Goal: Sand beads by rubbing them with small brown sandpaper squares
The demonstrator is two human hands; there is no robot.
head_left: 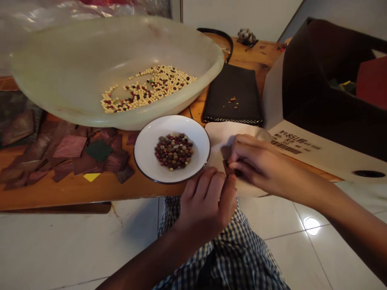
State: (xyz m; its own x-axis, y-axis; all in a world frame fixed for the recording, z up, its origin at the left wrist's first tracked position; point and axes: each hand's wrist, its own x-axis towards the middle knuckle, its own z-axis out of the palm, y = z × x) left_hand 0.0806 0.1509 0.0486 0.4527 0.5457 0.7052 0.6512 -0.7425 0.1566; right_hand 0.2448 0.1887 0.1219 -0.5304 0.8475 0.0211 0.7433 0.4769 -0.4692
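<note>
Over a pale sheet at the bench's front edge, my two hands meet at a small dark brown square packet, mostly covered by fingers. My right hand is closed, thumb and fingertips pinched at the packet's upper side. Curled fingers and a pressed thumb on my left hand are closed at its lower edge. Just left of them stands a white dark-rimmed dish, with mixed brown, red and cream beads in its middle. Whether a bead is between my right fingertips is hidden.
Behind the dish is a large pale basin with many cream and dark beads. Reddish-brown squares, one green and one yellow, lie left. A black textured case lies behind my hands; an open shoebox stands right.
</note>
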